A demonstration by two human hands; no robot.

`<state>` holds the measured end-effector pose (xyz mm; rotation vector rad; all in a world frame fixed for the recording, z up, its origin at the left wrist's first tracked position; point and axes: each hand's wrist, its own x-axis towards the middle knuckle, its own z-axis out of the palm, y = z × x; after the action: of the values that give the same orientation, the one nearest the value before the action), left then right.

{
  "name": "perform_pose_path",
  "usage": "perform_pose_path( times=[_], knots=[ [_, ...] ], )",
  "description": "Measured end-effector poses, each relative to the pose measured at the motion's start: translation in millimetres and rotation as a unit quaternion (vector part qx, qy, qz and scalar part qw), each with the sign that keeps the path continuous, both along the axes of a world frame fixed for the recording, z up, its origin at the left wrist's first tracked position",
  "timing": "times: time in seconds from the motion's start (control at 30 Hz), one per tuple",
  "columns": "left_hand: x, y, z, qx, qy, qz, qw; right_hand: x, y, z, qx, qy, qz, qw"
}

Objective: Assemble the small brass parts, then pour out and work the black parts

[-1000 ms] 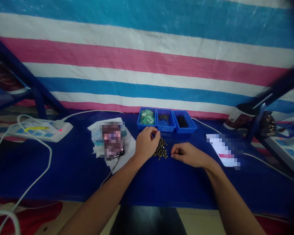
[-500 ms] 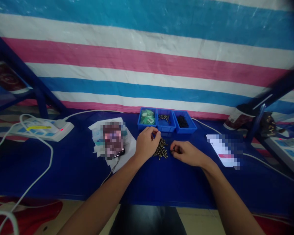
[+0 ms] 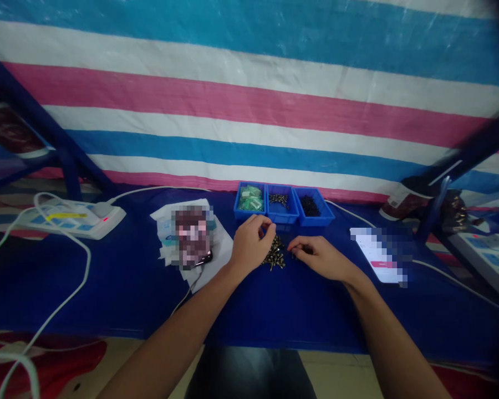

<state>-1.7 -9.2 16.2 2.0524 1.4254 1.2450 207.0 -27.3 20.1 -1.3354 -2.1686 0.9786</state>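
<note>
Right hand has shifted slightly toward the brassy, knobbly metal pile, fingertips together. Left hand curls beside it, fingertips together; can't tell what either grips.

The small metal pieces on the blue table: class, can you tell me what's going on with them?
The left hand is at the pile of small metal pieces, fingertips together; the right hand is just beside it. Whether either grips a piece is unclear. Behind stand three blue bins, holding green packets, metal pieces and black parts.
</note>
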Motion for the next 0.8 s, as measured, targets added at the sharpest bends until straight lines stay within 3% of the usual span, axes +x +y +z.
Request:
perform_pose_path(
  times=[0.2, 0.53, 0.8],
  knots=[
    [2.4, -5.3, 2.4, 0.011, 0.002, -0.073, 0.997, 0.9, 5.0, 0.6, 0.026, 0.062, -0.048, 0.997],
    [2.7, -8.7, -0.3, -0.008, 0.033, -0.133, 0.99, -1.2, 7.6, -5.5, -0.03, 0.203, -0.098, 0.974],
    [3.0, -12.0, 3.8, -0.025, 0.052, -0.162, 0.985, -3.6, 7.7, -8.0, -0.024, 0.215, -0.112, 0.97]
  ],
)
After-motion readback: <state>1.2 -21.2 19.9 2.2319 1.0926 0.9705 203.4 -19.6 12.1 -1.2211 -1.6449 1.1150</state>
